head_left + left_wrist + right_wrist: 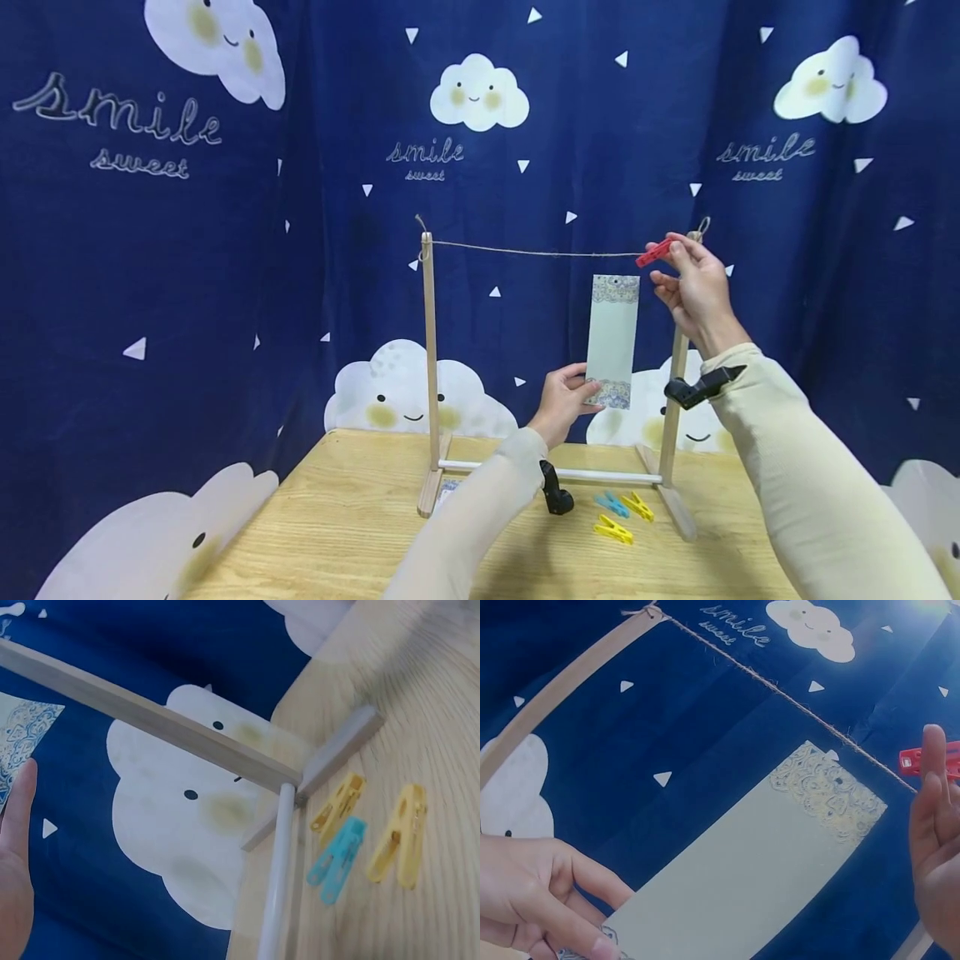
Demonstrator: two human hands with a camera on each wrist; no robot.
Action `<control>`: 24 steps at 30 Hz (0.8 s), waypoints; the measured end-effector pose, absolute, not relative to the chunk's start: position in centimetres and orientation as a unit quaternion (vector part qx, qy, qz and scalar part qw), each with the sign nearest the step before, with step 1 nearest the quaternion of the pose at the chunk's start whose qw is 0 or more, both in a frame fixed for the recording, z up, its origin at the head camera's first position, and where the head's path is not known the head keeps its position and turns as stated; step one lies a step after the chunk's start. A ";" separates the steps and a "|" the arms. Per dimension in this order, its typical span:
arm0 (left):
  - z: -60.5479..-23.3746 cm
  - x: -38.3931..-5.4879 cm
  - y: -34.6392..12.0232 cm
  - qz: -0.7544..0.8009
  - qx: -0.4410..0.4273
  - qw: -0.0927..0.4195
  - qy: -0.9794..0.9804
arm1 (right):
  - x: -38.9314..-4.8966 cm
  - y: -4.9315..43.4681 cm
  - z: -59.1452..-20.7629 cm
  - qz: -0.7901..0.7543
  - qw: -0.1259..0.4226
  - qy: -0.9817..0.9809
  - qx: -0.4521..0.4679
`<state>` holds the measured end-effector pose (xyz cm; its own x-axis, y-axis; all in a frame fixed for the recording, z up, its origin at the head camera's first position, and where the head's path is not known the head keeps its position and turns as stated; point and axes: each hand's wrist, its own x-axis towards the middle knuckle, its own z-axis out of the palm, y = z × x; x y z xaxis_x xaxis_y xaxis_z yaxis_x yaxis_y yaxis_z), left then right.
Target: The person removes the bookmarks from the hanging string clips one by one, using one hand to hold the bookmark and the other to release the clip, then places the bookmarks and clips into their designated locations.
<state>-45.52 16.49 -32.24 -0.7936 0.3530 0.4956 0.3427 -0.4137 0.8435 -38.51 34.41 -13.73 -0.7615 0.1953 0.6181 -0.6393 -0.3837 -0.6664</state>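
A tall pale card (pixel 612 333) with patterned bands at both ends and a small hole near its top stands upright in the air, just below the string (pixel 540 252). My left hand (pixel 564 400) pinches its lower left corner between thumb and fingers. Up at the right end of the string, my right hand (pixel 699 292) pinches a red clothespin (pixel 655 252), which overlaps the string in the head view. In the right wrist view the card (pixel 742 862) slants below the string, its top edge apart from it.
The string hangs between two wooden posts (pixel 431 350) joined low down by a white rod (pixel 600 476). On the wooden table (pixel 300 533) lie two yellow clothespins (pixel 613 529) and a blue clothespin (pixel 612 503). Another patterned card (pixel 448 487) lies by the left foot, partly hidden behind my left sleeve.
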 end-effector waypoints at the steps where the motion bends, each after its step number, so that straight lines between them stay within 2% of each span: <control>1: -32.5 -45.5 16.4 0.776 0.320 0.002 0.544 | -38.5 34.5 -13.9 0.797 0.261 -0.495 0.225; 15: -33.9 -44.9 14.9 0.771 0.338 -0.014 0.539 | -38.3 34.9 -15.9 0.800 0.227 -0.483 0.275; 24: -34.3 -44.0 13.4 0.767 0.351 -0.008 0.538 | -37.8 34.7 -17.1 0.779 0.214 -0.524 0.268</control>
